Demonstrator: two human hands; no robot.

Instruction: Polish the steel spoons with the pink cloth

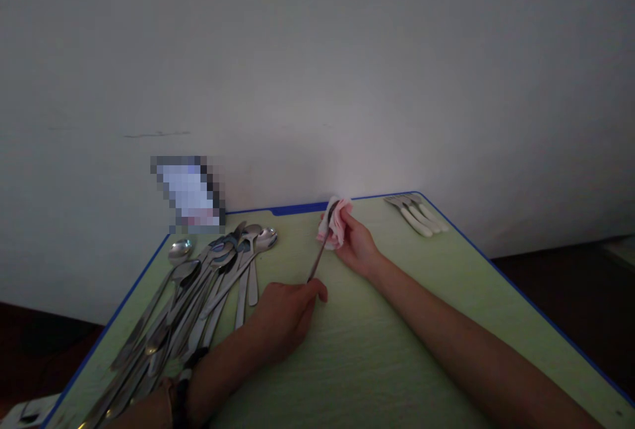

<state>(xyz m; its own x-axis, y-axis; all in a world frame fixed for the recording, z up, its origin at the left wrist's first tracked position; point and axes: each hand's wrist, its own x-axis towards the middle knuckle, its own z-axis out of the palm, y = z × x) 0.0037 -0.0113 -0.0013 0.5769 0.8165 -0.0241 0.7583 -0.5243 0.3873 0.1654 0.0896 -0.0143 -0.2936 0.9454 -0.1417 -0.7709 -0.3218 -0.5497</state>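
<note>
The left hand (288, 316) rests low on the green tabletop (377, 356), its grip closed around the handle end of a thin metal utensil (316, 262) that rises at a slant toward the far edge. The right hand (358, 245) has its grip clenched on a pink-and-white cloth (337, 221) wrapped over the utensil's upper end, so the head is hidden. The handle seems pinched only near its tip, so a strong pull of the cloth could probably slip it free and drop it onto the heap of spoons (208, 283) just beside the left hand.
</note>
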